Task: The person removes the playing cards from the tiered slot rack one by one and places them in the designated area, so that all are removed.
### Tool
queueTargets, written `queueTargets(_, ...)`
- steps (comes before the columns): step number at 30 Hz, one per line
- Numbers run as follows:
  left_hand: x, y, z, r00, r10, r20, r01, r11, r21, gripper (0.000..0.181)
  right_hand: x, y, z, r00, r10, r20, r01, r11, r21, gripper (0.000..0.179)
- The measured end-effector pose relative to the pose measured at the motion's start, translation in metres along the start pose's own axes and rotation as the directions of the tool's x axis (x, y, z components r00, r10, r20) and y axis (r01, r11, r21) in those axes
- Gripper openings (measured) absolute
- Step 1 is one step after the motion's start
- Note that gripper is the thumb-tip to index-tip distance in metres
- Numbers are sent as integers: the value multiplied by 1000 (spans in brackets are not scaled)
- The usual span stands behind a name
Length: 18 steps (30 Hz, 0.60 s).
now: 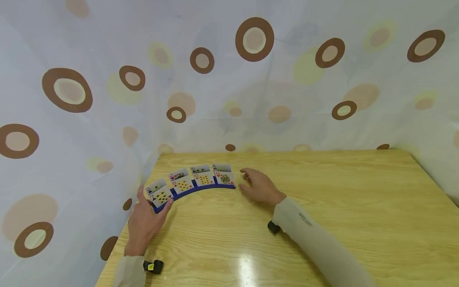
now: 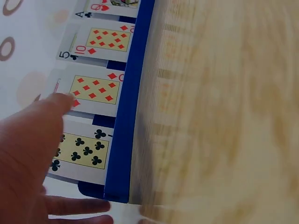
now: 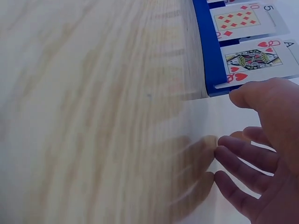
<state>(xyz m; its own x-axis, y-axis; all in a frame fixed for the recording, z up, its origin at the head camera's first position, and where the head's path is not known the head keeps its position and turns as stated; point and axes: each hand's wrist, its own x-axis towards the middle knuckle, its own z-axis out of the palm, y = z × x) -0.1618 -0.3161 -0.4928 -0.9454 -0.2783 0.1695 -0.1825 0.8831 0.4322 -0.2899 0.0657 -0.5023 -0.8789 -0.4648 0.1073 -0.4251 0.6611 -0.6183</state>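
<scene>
Right sleeve (image 1: 319,239) nearest. Blue card holder (image 1: 201,189) at back left of table (image 1: 358,207), cards (image 1: 183,185) slotted in. Left hand (image 1: 145,221), fingers extended, straddles its left end; right hand (image 1: 259,187) loose, empty, by right end. Uneven nudge could tip it, spilling cards.

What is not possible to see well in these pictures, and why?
Head view: lower parts of the white back-row playing cards, hidden by the white front-row cards.
Head view: lettering on the beige right sleeve, too small to read.
Left wrist view: left side of the white card with black clubs, covered by the left hand.
Right wrist view: one end of the curved blue card holder, cut off by the top edge.
</scene>
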Motion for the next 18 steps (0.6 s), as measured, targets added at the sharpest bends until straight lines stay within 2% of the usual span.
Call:
queueTargets(3,0,-3,2,996,-12,87,14,1000,-13,112,4,-2,3,1000,-7,14,7,1000,-1,56)
queueTargets(6,1,-5,4,992,2,129,0,1000,-15,97,7,-3,4,1000,-7,22,7,1000,5,54)
queueTargets(13,-1,-6,4,992,67,107,-65,998,-18,70,15,-6,12,997,-64,34,65,998,-16,40)
queueTargets(18,1,-5,4,995,53,83,-52,999,-13,60,15,-10,14,995,-93,27,94,995,-35,28)
